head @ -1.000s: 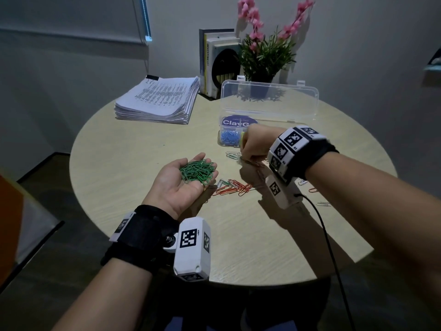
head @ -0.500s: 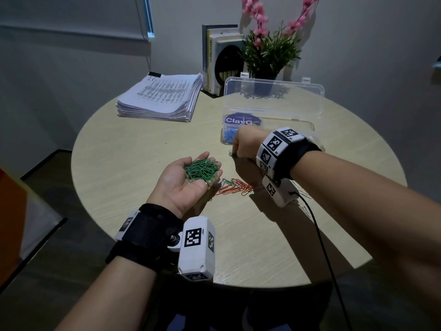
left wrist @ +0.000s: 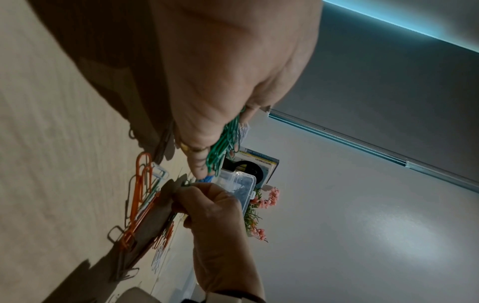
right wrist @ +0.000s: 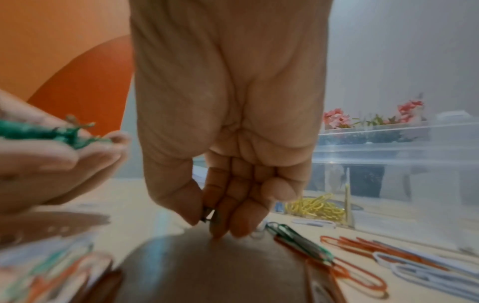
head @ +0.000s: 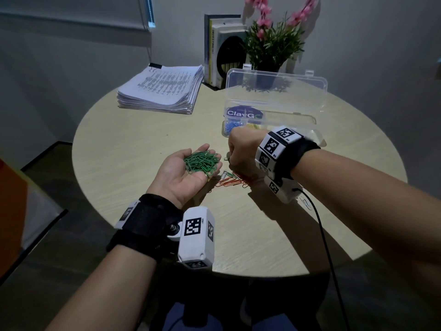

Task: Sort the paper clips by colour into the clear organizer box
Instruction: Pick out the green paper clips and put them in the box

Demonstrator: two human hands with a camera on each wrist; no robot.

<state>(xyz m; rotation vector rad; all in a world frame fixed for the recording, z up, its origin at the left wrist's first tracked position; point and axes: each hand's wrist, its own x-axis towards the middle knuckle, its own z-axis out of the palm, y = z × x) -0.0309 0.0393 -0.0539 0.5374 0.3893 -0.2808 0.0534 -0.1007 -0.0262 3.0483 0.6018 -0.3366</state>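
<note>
My left hand (head: 183, 173) lies palm up above the near middle of the round surface (head: 133, 149), fingers relaxed and slightly cupped, carrying a heap of green paper clips (head: 201, 161). Just right of it, my right hand (head: 241, 149) points knuckles-up with its fingers (right wrist: 233, 209) curled downward; thumb and forefinger pinch one small dark clip (right wrist: 207, 213) just above the surface, its colour too dim to tell for sure.

Beneath and to the right of that hand, loose clips lie scattered: a bunch of orange clips (head: 232, 182), a green-and-white pair (right wrist: 298, 239) beside them, and pale white clips (right wrist: 425, 268) further right.

The clear organizer box (head: 296, 120) sits on the far right of the surface, just beyond my right hand, with its lid (head: 276, 88) standing open. Blue clips (head: 230, 126) fill its left compartment and yellow clips (right wrist: 316, 207) lie in the one beside it.

At the far left rests a stack of printed papers (head: 164, 89). Behind the box stand some books (head: 222, 48) and a potted plant with pink flowers (head: 274, 41).
</note>
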